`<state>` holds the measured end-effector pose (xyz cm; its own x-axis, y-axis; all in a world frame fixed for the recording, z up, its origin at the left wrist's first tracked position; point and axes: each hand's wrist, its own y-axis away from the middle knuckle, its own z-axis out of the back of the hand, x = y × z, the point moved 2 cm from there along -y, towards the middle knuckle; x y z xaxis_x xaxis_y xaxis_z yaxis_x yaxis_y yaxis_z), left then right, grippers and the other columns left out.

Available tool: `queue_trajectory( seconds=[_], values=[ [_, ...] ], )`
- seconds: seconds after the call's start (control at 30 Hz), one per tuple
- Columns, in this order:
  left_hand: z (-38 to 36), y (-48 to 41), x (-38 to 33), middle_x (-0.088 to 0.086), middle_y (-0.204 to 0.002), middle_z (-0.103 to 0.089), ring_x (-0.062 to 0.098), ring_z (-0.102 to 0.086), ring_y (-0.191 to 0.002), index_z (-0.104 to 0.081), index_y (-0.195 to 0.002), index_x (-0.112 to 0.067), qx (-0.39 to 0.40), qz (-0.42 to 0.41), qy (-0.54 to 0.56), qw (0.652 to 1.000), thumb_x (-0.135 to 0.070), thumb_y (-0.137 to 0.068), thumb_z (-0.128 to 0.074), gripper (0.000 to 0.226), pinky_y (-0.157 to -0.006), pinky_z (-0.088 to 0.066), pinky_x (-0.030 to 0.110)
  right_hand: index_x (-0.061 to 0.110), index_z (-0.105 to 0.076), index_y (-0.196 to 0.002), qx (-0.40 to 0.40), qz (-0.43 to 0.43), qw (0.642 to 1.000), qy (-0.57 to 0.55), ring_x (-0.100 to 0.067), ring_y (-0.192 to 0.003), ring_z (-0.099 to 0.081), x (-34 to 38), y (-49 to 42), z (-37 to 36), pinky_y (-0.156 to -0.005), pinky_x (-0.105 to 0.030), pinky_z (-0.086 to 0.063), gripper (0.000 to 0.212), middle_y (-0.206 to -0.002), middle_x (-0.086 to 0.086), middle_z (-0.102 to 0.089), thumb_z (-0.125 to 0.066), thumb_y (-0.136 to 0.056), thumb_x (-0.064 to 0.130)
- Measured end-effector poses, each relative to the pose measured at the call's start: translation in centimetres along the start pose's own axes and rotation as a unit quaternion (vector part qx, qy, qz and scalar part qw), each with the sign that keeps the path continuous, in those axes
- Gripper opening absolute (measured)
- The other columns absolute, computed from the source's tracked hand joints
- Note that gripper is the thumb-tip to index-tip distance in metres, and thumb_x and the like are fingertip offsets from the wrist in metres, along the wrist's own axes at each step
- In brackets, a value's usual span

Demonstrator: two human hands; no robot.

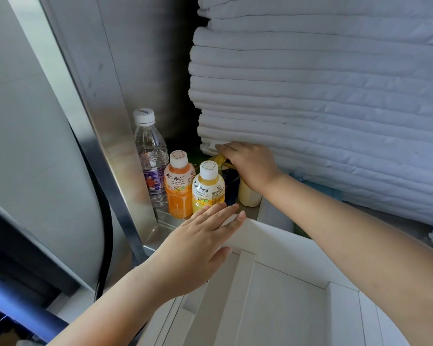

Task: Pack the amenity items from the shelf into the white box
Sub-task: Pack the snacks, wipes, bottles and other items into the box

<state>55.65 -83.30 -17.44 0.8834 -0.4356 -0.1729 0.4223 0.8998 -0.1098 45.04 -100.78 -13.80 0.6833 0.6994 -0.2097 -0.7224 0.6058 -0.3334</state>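
Bottles (pixel 179 186) are stood on the steel shelf (pixel 165 218) beside stacked linen (pixel 310 96). The left hand (pixel 198 243) is laid flat, fingers straight, on the white box (pixel 273 245); the grip of the right hand (pixel 253 166) cannot be told.

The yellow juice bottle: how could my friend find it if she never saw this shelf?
Look left of the big stack of white linens, where three capped bottles stand by the metal wall. The yellow juice bottle is the one closest to the linens, just beyond the left hand. Its juice is yellow, unlike the orange bottle beside it and the tall clear water bottle.
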Motion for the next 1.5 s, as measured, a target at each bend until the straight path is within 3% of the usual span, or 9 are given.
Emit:
queue_trajectory(
  seconds=[0.13,0.27,0.37,0.7,0.8,0.93,1.07,1.3,1.5],
  values=[
    [-0.1,0.0,0.0,-0.026,-0.149,0.014,-0.01,0.034,-0.127,0.014,-0.142,-0.044,-0.008,-0.003,0.005,1.0,-0.041,-0.099,-0.028,0.06,-0.099,0.028,0.012,0.026,-0.037,-0.142,-0.01,-0.027,1.0,0.008,-0.02,-0.115,-0.054,-0.5,-0.4,0.9,-0.077,-0.031,-0.048,0.049,-0.132,0.004,-0.054,-0.051,-0.094,0.029],
    [0.0,0.1,0.0,-0.027,-0.147,0.014,-0.01,0.034,-0.127,0.01,-0.146,-0.041,-0.01,-0.004,0.0,1.0,-0.041,-0.099,-0.028,0.06,-0.099,0.029,0.012,0.025,-0.045,-0.138,-0.018,-0.052,0.998,-0.026,-0.024,-0.111,-0.056,-1.0,-0.2,2.1,-0.073,-0.034,-0.049,0.061,-0.126,0.001,-0.058,-0.053,-0.082,0.003],
    [0.2,0.1,-0.1,-0.027,-0.146,0.016,-0.011,0.034,-0.125,0.009,-0.146,-0.041,-0.008,-0.003,0.005,1.0,-0.04,-0.099,-0.028,0.059,-0.098,0.029,0.011,0.025,-0.046,-0.138,-0.042,-0.069,0.996,-0.036,-0.024,-0.108,-0.058,-1.7,0.4,3.1,-0.071,-0.033,-0.049,0.067,-0.125,0.001,-0.059,-0.049,-0.078,-0.005],
    [0.4,0.0,-0.2,-0.026,-0.145,0.019,-0.013,0.04,-0.118,0.02,-0.135,-0.046,0.004,0.001,-0.003,1.0,-0.042,-0.099,-0.028,0.06,-0.092,0.032,0.008,0.012,-0.064,-0.121,-0.187,-0.057,0.978,-0.071,-0.029,-0.088,-0.066,-2.0,4.1,6.1,-0.063,-0.036,-0.052,0.061,-0.106,-0.006,-0.07,-0.041,-0.071,-0.014],
    [0.4,-0.1,-0.2,-0.026,-0.144,0.019,-0.014,0.041,-0.116,0.017,-0.139,-0.043,0.001,-0.002,-0.004,1.0,-0.042,-0.099,-0.028,0.06,-0.092,0.032,0.007,0.011,-0.064,-0.121,-0.209,-0.081,0.972,-0.065,-0.029,-0.086,-0.066,-2.3,5.6,6.9,-0.061,-0.034,-0.052,0.063,-0.104,-0.007,-0.071,-0.042,-0.07,-0.017],
    [0.4,-0.3,-0.2,-0.025,-0.145,0.017,-0.014,0.039,-0.116,0.011,-0.144,-0.04,-0.003,-0.003,-0.006,1.0,-0.04,-0.099,-0.031,0.061,-0.091,0.031,0.007,0.01,-0.065,-0.119,-0.244,-0.113,0.963,-0.033,-0.028,-0.076,-0.065,-2.5,7.7,8.7,-0.055,-0.026,-0.04,0.063,-0.098,-0.006,-0.072,-0.042,-0.067,-0.016],
    [0.2,-0.3,-0.2,-0.022,-0.15,0.007,-0.008,0.026,-0.126,0.003,-0.146,-0.037,-0.016,-0.008,-0.002,1.0,-0.038,-0.099,-0.036,0.061,-0.094,0.027,0.008,0.009,-0.065,-0.12,-0.273,-0.116,0.955,0.009,-0.027,-0.079,-0.066,-2.3,10.9,10.4,-0.058,-0.029,-0.047,0.061,-0.099,-0.005,-0.072,-0.046,-0.068,-0.016],
    [0.1,-0.6,0.1,-0.025,-0.144,0.009,-0.008,0.018,-0.129,0.007,-0.144,-0.038,-0.026,-0.019,-0.008,0.999,-0.038,-0.099,-0.034,0.061,-0.091,0.028,0.004,0.012,-0.066,-0.118,-0.271,-0.096,0.952,0.101,-0.027,-0.072,-0.061,-0.1,18.5,11.6,-0.061,-0.032,-0.048,0.054,-0.095,0.0,-0.072,-0.041,-0.076,-0.011],
    [0.1,-0.5,0.2,-0.015,-0.155,-0.003,-0.001,0.009,-0.137,-0.003,-0.148,-0.035,-0.03,-0.012,0.008,0.999,-0.036,-0.099,-0.037,0.06,-0.107,0.009,0.02,0.009,-0.068,-0.115,-0.198,-0.026,0.974,0.108,-0.026,-0.071,-0.061,2.2,24.5,11.3,-0.063,-0.032,-0.05,0.042,-0.1,-0.001,-0.071,-0.036,-0.092,-0.005]
  ],
)
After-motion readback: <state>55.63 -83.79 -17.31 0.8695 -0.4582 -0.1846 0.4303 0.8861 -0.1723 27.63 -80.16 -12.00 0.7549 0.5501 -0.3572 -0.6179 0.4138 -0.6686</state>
